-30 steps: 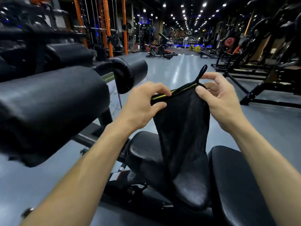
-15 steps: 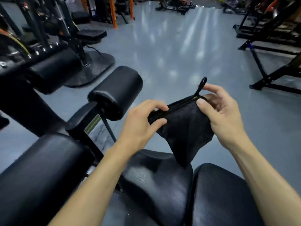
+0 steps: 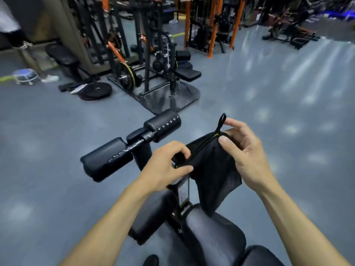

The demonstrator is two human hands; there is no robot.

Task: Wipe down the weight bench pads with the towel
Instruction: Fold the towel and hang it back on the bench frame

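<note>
Holding black towel point(image 3: 211, 169) up between both hands, above near seat pad point(image 3: 211, 233). Our left hand point(image 3: 163, 167) pinches towel's left top edge, grip narrow on hem. Our right hand point(image 3: 244, 150) pinches right top corner beside hanging loop point(image 3: 221, 121). Towel hangs free, lower tip just above pad; we cannot tell whether it touches. Roller pads point(image 3: 107, 158) sit farther left. Grey floor point(image 3: 288, 112) around; weight plate point(image 3: 98, 89) lies far left.
</note>
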